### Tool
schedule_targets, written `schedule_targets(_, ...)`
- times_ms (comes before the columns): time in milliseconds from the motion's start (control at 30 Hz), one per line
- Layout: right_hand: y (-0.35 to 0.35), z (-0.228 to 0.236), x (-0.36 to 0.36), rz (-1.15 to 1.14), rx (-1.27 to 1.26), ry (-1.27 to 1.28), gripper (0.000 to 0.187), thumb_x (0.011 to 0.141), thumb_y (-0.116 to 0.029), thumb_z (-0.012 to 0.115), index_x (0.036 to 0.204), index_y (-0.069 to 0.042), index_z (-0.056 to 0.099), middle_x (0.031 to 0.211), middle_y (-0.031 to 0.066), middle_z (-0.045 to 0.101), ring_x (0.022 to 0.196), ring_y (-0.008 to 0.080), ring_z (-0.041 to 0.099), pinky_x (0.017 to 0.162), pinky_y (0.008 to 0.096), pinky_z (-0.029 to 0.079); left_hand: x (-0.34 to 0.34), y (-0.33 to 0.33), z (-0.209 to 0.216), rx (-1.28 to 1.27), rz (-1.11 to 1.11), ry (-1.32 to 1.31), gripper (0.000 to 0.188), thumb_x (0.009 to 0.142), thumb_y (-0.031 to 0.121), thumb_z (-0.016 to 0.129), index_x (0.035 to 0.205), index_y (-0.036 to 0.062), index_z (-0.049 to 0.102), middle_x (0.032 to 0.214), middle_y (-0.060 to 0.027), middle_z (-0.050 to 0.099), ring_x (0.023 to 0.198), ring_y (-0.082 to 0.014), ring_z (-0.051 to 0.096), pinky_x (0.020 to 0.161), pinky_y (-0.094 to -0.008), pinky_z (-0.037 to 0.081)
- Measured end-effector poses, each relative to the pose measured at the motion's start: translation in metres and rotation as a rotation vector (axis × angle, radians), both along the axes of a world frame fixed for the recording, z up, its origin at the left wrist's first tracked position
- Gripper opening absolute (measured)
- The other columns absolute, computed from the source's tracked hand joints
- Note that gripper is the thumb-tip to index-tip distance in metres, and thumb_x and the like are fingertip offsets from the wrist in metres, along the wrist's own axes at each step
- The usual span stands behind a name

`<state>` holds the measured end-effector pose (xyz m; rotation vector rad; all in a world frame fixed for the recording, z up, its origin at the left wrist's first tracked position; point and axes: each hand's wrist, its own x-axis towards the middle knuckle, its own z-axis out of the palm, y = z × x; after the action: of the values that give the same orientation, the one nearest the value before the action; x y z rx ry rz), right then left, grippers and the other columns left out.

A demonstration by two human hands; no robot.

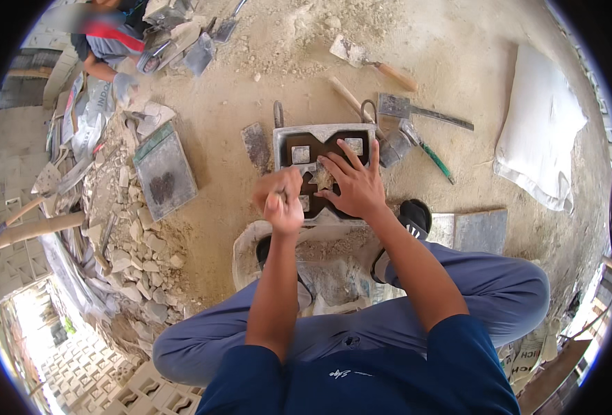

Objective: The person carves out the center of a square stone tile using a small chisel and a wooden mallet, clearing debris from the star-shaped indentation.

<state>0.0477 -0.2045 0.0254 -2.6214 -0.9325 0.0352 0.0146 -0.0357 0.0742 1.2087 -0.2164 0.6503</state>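
Between my feet on the sandy ground is a metal block mould [323, 128] with loop handles at its far corners. Square pale cores [300, 155] stand inside it, surrounded by dark material. My right hand [358, 185] lies over the mould's right half, fingers spread, with the fingertips at the middle and far cores. At the near left corner of the mould, my left hand [282, 200] is closed in a fist. Whatever it may grip is mostly hidden by the fingers.
A trowel [391, 75], a flat metal tool [427, 112] and a hammer-like tool [397, 144] lie beyond and right of the mould. A white sack [537, 131] is far right. Left are a metal plate [174, 173] and rubble [140, 256]. Another person's gloved hand [123, 88] shows far left.
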Motion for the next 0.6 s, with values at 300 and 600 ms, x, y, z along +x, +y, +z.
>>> schedule_targets(300, 0.002, 0.002, -0.003, 0.01, -0.018, -0.015, 0.073, 0.079, -0.061, 0.068, 0.14, -0.023, 0.055, 0.138, -0.0035, 0.057, 0.147, 0.018, 0.029, 0.118, 0.0696, -0.002, -0.002, 0.019, -0.018, -0.112, -0.049, 0.067, 0.064, 0.099, 0.054, 0.035, 0.054, 0.0091, 0.029, 0.049, -0.0018, 0.027, 0.048, -0.0155, 0.023, 0.05, -0.0339, 0.019)
schedule_targets(600, 0.001, 0.001, 0.004, -0.004, -0.002, -0.025, 0.073, 0.08, -0.06, 0.069, 0.141, -0.023, 0.054, 0.139, -0.0027, 0.057, 0.147, 0.0179, 0.03, 0.118, 0.0689, -0.003, 0.012, 0.008, -0.017, -0.099, 0.048, 0.162, 0.062, 0.099, 0.054, 0.035, 0.055, 0.0108, 0.027, 0.05, -0.0003, 0.026, 0.048, -0.015, 0.025, 0.049, -0.0334, 0.018)
